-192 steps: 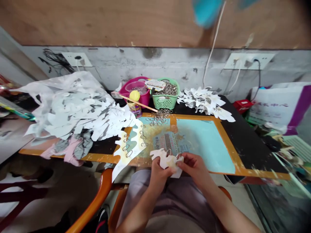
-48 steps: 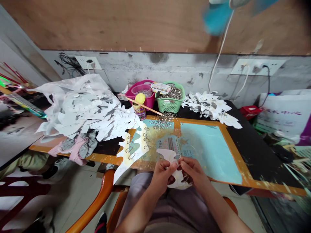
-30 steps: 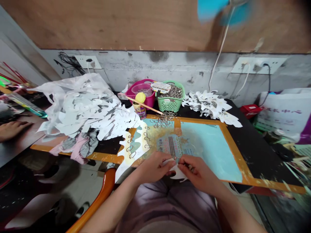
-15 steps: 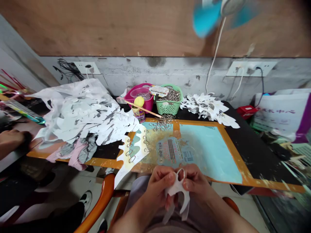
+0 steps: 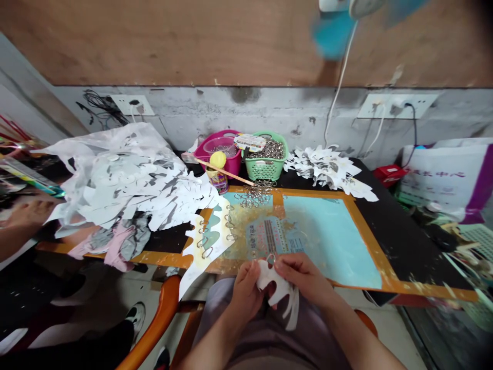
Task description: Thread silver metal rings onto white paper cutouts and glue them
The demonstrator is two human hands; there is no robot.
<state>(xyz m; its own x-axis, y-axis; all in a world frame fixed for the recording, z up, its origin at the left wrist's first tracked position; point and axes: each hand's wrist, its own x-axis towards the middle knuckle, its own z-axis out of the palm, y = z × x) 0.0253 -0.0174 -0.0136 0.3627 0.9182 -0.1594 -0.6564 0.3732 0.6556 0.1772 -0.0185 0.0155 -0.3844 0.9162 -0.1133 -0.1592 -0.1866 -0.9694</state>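
Above my lap, at the table's front edge, my left hand (image 5: 246,290) pinches the left side of a white scalloped cutout (image 5: 279,295). The fingers of my right hand (image 5: 302,277) are closed on its upper right side. A small metal ring (image 5: 271,258) stands up from the top of this cutout, between the two hands. The cutout's lower strips hang down in pointed lobes. Ahead to the left, a larger white cutout (image 5: 196,272) with several wire loops along its yellowed edges lies on the table and overhangs the front edge.
A heap of white cutouts (image 5: 127,174) covers the table's left; another pile (image 5: 331,169) lies right. A green basket (image 5: 264,168) of metal loops stands beside a pink basket (image 5: 233,164) and a small can (image 5: 218,180) with a stick across it. Another person's hand (image 5: 31,213) is far left.
My hands have tilted the white cutout and moved slightly left; the ring now stands further above my fingers. My right hand has shifted its fingers. The other person's hand now lies flatter.
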